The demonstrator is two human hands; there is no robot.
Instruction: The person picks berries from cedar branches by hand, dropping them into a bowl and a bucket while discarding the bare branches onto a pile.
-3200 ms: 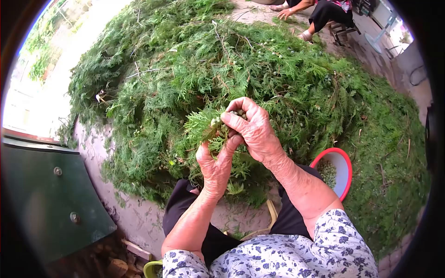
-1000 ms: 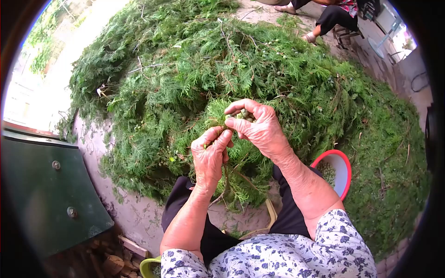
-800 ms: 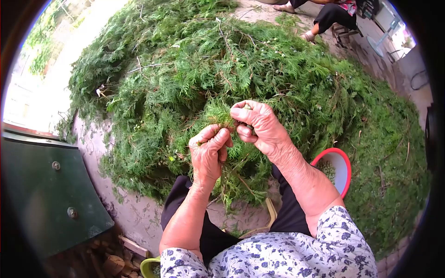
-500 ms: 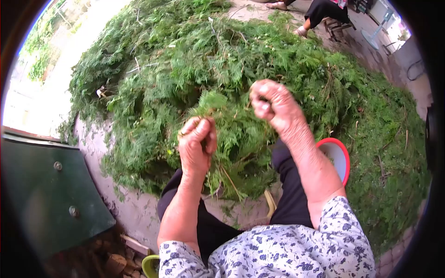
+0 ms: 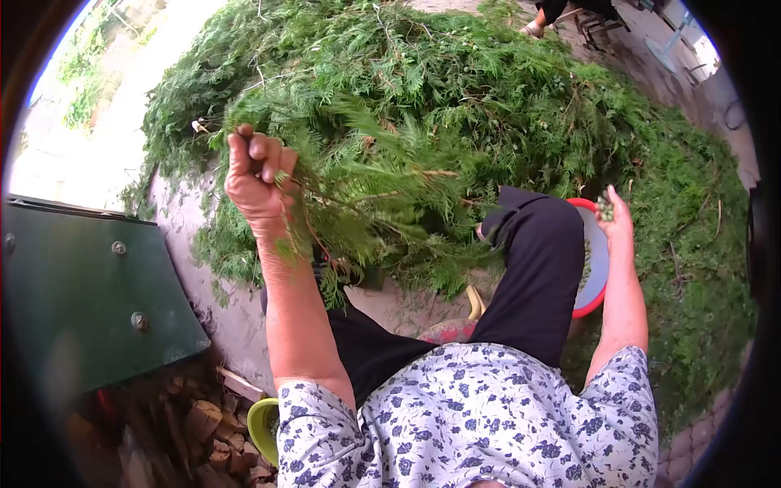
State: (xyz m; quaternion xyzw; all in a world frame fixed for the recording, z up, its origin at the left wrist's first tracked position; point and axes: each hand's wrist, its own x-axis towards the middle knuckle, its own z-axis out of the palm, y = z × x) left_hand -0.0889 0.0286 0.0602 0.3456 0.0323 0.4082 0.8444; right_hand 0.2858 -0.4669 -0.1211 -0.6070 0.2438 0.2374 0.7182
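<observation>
My left hand (image 5: 262,175) is raised at the left with its fingers curled around a leafy conifer branch (image 5: 358,183). Motion blurs the foliage, which spreads rightward and down from the fist. Over by the basin (image 5: 600,272), my right hand (image 5: 620,224) holds several small green cones (image 5: 604,207) at its fingers. The basin is pale inside with a red rim, and small greenish pieces lie in it. My bent knee (image 5: 545,224) partly covers its left side.
A large heap of green conifer branches (image 5: 455,89) spreads in front and to the right. At the left stands a dark green panel (image 5: 89,285) with bolts, above chopped wood (image 5: 203,423). A yellow-green bowl (image 5: 259,431) sits nearby. Another person's foot (image 5: 533,29) shows at the top.
My hands have moved apart: the left up and leftward with a branch, the right down to the basin's right side with cones now visible in it. My right knee has shifted toward the basin.
</observation>
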